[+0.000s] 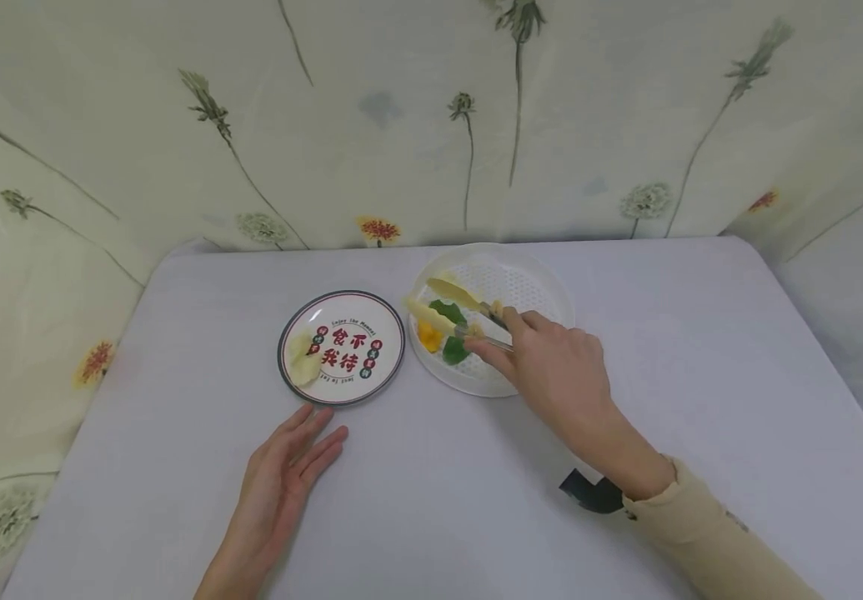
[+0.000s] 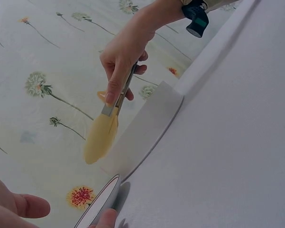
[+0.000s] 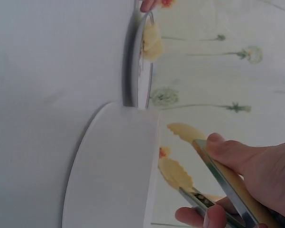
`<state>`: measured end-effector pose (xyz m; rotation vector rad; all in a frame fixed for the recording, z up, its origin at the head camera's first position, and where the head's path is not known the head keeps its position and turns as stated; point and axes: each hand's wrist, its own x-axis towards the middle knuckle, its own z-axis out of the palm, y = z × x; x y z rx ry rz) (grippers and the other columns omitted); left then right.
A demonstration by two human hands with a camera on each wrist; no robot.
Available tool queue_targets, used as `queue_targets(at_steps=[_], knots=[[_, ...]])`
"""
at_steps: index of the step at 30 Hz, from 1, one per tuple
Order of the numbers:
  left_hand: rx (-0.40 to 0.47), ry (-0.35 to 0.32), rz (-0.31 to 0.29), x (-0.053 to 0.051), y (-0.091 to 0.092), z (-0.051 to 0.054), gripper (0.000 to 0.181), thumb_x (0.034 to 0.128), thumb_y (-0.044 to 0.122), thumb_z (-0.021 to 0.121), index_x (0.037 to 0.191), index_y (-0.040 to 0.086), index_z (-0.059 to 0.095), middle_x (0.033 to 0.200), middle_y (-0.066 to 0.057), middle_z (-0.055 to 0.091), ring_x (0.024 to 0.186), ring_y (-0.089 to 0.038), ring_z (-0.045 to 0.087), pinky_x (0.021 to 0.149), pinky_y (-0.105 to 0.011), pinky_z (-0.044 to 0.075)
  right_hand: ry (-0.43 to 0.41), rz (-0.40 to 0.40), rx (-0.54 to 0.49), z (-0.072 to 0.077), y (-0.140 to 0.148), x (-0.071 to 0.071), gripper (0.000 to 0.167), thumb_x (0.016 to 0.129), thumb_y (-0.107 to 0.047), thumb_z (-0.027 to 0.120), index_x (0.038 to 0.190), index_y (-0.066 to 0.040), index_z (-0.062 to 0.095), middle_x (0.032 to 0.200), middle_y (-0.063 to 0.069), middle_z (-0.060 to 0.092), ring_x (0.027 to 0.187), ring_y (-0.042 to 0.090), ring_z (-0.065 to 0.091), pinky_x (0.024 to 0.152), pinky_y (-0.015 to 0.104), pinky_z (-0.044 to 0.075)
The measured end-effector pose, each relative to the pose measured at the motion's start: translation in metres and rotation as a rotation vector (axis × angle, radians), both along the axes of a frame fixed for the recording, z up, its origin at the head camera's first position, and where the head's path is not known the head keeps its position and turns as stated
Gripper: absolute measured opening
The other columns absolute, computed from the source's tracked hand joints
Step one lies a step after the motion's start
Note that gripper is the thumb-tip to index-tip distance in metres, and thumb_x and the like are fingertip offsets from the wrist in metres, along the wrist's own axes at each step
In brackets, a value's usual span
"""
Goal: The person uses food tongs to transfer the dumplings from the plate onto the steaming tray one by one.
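Note:
My right hand [image 1: 562, 375] grips a pair of tongs [image 3: 218, 178] with yellow scalloped tips and metal arms. The tips are spread apart over a round white basket [image 1: 532, 287] with a perforated bottom. Green leafy pieces [image 1: 456, 350] and an orange-yellow piece [image 1: 429, 336] lie in the basket, partly behind the tongs. In the head view my left hand [image 1: 277, 492] has loosely extended fingers at the near edge of a round plate [image 1: 333, 310]; in the left wrist view a fingertip meets its rim. A pale yellow, leaf-like piece [image 1: 305, 364] lies on the plate's left side.
Plate and basket stand side by side on a table with a white cloth [image 1: 401, 500]. A flower-patterned curtain [image 1: 401, 125] hangs behind the table. A dark strap [image 1: 592, 492] shows at the right wrist, by a beige sleeve [image 1: 701, 525].

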<state>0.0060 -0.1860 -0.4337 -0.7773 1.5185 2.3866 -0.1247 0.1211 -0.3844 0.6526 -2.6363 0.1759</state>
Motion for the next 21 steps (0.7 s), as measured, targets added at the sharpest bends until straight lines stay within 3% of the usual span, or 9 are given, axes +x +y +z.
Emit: queue_targets(at_steps=[4, 11, 21], knots=[[-0.001, 0.002, -0.002, -0.001, 0.0, 0.0, 0.065, 0.1144, 0.025, 0.045, 0.172, 0.009, 0.02, 0.17, -0.01, 0.043, 0.136, -0.02, 0.067, 0.116, -0.027, 0.058, -0.013, 0.021, 0.007, 0.001, -0.008, 0.005, 0.063, 0.091, -0.061, 0.078, 0.122, -0.007, 0.078, 0.074, 0.007, 0.073, 0.041, 0.015, 0.033, 0.038, 0.023, 0.02], [-0.01, -0.005, -0.005, -0.003, 0.0, 0.0, 0.065, 0.1146, 0.027, 0.045, 0.172, 0.01, 0.019, 0.17, -0.01, 0.042, 0.139, -0.023, 0.065, 0.116, -0.028, 0.057, -0.085, 0.057, 0.027, 0.001, -0.022, 0.012, 0.072, 0.09, -0.067, 0.075, 0.133, -0.01, 0.076, 0.098, 0.009, 0.082, 0.043, 0.016, 0.043, 0.037, 0.023, 0.033], [-0.032, -0.021, 0.002, -0.003, 0.001, 0.0, 0.064, 0.1147, 0.027, 0.044, 0.172, 0.01, 0.02, 0.17, -0.01, 0.043, 0.138, -0.022, 0.066, 0.115, -0.027, 0.058, -0.05, 0.189, 0.021, -0.007, -0.042, 0.02, 0.07, 0.086, -0.068, 0.08, 0.121, -0.008, 0.076, 0.084, 0.001, 0.073, 0.048, 0.01, 0.044, 0.038, 0.022, 0.036]])
